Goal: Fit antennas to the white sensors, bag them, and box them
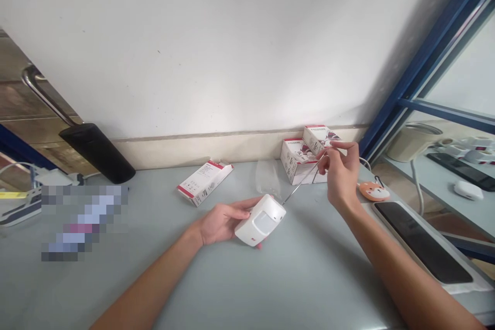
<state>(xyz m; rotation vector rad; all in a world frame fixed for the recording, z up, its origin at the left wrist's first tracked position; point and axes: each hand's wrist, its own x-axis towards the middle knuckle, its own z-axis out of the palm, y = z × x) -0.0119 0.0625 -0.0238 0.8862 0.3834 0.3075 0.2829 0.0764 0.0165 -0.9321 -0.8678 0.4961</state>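
Observation:
My left hand (224, 223) grips a white plastic motion sensor (261, 220) from below, its fingers wrapped around the casing and its lens facing up. A thin silver rod (303, 179), perhaps an antenna, runs up and to the right from the sensor's top end. My right hand (340, 170) pinches the far end of that rod between thumb and fingers. Directly behind the rod stand two white and red product boxes (296, 161). A clear plastic bag (267, 178) lies just beyond the sensor.
A white and red box (204, 183) lies on the grey table (309, 278). To the right are an orange fox-shaped item (373, 191) and a black-screened device (421, 242). A blurred object (83, 221) lies at left. A white wall rises behind.

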